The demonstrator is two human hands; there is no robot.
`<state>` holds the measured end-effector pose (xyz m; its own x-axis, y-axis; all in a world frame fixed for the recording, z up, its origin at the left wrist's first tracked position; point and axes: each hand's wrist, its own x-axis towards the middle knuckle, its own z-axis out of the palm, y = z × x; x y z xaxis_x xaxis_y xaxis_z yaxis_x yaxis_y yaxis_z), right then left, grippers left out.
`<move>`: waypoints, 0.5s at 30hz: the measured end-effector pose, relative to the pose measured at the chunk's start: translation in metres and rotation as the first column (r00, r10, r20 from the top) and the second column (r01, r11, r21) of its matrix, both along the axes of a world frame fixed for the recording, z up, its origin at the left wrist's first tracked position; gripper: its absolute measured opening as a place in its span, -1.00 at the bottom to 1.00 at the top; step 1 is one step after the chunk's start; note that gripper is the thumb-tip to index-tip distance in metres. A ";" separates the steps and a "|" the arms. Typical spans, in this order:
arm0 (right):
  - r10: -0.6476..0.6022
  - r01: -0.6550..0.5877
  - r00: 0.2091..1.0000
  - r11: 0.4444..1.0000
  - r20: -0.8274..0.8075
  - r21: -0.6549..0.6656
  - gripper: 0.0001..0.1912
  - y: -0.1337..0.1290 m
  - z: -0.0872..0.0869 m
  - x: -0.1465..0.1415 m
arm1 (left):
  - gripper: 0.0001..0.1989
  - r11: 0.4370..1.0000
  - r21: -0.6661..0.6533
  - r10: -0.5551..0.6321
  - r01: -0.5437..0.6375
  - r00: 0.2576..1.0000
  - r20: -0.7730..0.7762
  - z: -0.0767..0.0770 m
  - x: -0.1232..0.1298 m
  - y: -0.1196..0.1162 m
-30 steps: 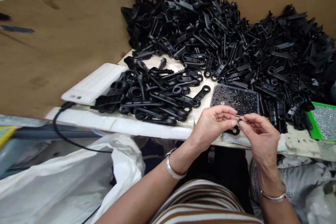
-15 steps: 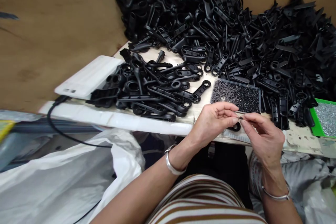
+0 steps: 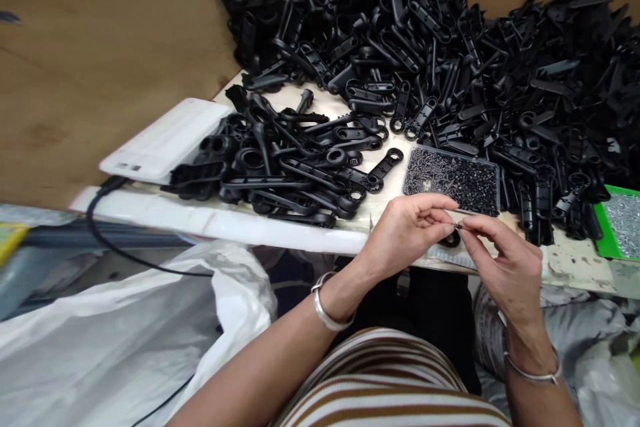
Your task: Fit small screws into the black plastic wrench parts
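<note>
My left hand (image 3: 407, 230) and my right hand (image 3: 510, 260) meet over the table's front edge, both closed in a fingertip pinch. Between the fingertips shows a tiny dark piece (image 3: 459, 226), its left end looking metallic and its right end black; its kind is too small to make out. Just below the fingers lies a black ring-shaped part (image 3: 453, 239), partly covered by my left hand. Right behind my hands sits a clear shallow box (image 3: 499, 190), with tiny grey pieces on its left side and tiny black ones on its right.
Black plastic handle-like parts (image 3: 295, 167) lie heaped at the left, and a larger pile (image 3: 400, 27) rises along the back cardboard. A white flat device (image 3: 165, 140) with a black cable lies far left. A green tray (image 3: 607, 230) of small metal pieces stands right.
The view has shifted slightly. Both hands keep their pinch at nearly the same place, and the tiny piece between the fingertips shows a little more clearly.
</note>
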<state>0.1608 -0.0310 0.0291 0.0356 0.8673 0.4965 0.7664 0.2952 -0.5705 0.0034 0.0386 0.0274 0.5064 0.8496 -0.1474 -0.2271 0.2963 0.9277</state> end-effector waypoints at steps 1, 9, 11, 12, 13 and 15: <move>0.020 -0.021 1.000 1.000 0.015 0.006 -0.82 0.000 0.001 0.000 | -0.75 1.000 0.020 -0.008 0.008 1.000 -0.015 0.000 0.000 0.000; 0.009 -0.016 0.995 0.997 -0.102 -0.076 -0.88 0.000 -0.005 0.003 | -0.76 0.998 0.051 -0.041 0.044 0.998 -0.046 -0.003 -0.002 0.000; 0.016 -0.025 0.994 0.996 -0.105 -0.087 -0.89 0.000 -0.005 0.003 | -0.76 0.997 0.051 -0.051 0.052 0.998 -0.039 -0.003 -0.002 0.000; 0.021 -0.029 0.995 0.996 -0.100 -0.086 -0.88 0.000 -0.004 0.003 | -0.76 0.997 0.053 -0.054 0.056 0.998 -0.038 -0.003 -0.002 0.000; 0.025 -0.032 0.995 0.996 -0.095 -0.080 -0.88 0.001 -0.004 0.003 | -0.76 0.997 0.057 -0.055 0.057 0.998 -0.038 -0.002 -0.002 -0.001; 0.023 -0.030 0.995 0.997 -0.098 -0.066 -0.87 0.001 -0.003 0.002 | -0.77 0.996 0.068 -0.050 0.053 0.998 -0.044 -0.002 -0.001 -0.001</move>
